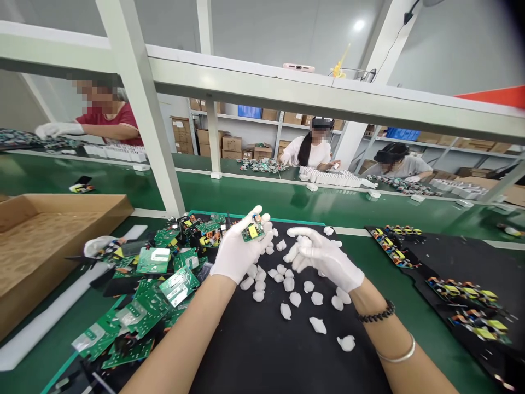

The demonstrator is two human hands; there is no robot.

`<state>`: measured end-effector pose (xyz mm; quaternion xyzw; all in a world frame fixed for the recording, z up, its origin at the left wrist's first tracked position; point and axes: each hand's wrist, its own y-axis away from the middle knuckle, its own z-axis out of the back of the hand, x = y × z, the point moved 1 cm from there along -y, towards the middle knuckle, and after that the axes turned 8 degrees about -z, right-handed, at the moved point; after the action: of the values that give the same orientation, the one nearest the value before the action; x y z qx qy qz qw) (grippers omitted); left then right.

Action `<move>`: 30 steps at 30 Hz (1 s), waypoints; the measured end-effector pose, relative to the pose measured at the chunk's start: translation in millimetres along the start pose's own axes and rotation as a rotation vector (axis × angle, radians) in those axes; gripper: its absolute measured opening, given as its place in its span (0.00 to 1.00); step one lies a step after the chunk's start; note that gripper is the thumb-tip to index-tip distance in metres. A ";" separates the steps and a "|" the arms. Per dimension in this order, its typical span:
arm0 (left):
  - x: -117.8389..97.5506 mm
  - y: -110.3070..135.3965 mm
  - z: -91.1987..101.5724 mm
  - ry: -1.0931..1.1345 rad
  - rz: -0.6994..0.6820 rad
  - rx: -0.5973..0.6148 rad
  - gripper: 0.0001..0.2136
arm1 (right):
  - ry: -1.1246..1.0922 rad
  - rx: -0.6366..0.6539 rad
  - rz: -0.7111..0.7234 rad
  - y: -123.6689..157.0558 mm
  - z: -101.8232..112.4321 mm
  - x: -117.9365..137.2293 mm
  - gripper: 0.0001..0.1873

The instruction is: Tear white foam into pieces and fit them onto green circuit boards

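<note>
My left hand (241, 246), in a white glove, is closed around a small circuit board (253, 232) with a yellow component, held tilted over the black mat (254, 350). My right hand (326, 260), also gloved, hovers over the mat with its fingers apart and slightly curled. Small white wads (317, 298) lie scattered beneath and in front of it. White on white, I cannot tell whether its fingers touch one. Left of my left hand is a heap of green circuit boards (153, 260), some with yellow and black components.
Rows of assembled boards (463, 293) lie on black mats at the right. A cardboard box (61, 241) and a white strip (45, 323) are at the left. A white frame post (141, 109) and crossbeam stand ahead. Co-workers (314, 148) sit across the green bench (262, 191).
</note>
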<state>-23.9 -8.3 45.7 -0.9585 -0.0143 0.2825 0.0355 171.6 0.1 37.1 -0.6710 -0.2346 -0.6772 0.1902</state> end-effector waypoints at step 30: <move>18.6 2.3 4.4 0.073 0.083 -0.073 0.17 | -0.614 -0.023 -0.075 -6.6 -11.1 -12.2 0.35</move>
<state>-10.6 -9.4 31.8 -0.9686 0.0163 0.2477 -0.0107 159.0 -1.6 24.6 -0.8372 -0.2980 -0.4519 0.0779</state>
